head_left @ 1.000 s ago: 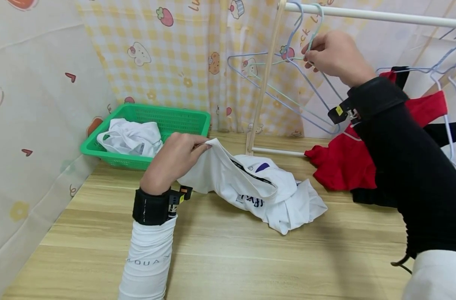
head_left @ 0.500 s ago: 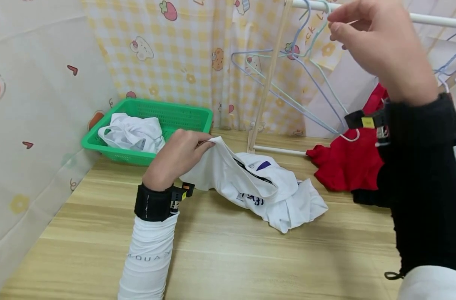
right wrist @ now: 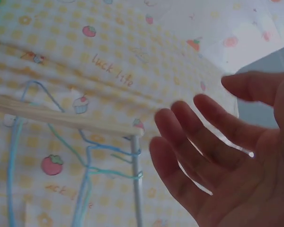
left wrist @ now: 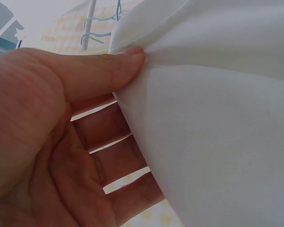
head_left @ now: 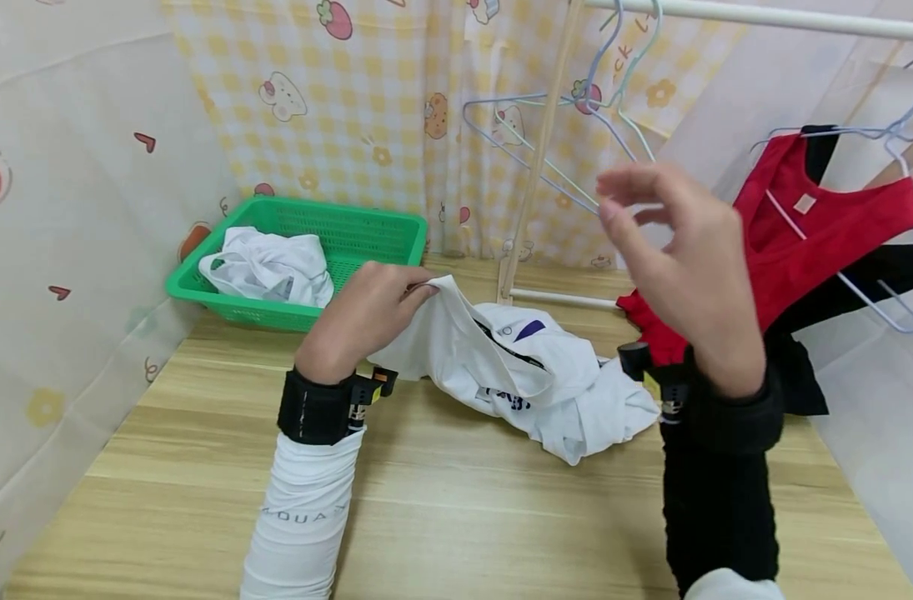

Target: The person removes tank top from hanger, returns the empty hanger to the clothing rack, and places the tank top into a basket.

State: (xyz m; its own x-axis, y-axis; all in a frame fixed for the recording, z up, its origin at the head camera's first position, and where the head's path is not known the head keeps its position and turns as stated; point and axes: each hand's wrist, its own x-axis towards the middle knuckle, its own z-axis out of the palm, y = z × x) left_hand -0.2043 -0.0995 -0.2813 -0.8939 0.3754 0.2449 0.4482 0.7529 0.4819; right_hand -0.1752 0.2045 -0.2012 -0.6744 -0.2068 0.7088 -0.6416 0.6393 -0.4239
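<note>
Soft matt white cloth shirt (head_left: 531, 375) lies on a smooth wood-grain table (head_left: 464, 517).

White shirt (head_left: 531, 375), dark print; green basket (head_left: 336, 242); red top (head_left: 809, 225); pale wood-grain desk (head_left: 456, 517); yellow-checked curtain (head_left: 396, 100), strawberry motifs; pale blue hangers (head_left: 569, 108).

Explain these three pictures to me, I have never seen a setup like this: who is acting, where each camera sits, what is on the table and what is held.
A person works with bare hands. The wide picture comes from a head camera; the two close-ups come from cameras strapped to each wrist. The left hand pinches a white shirt lying on the wooden table. The right hand is raised, open and empty. A green basket holds more white cloth. A red garment hangs on the rack beside empty wire hangers.
</note>
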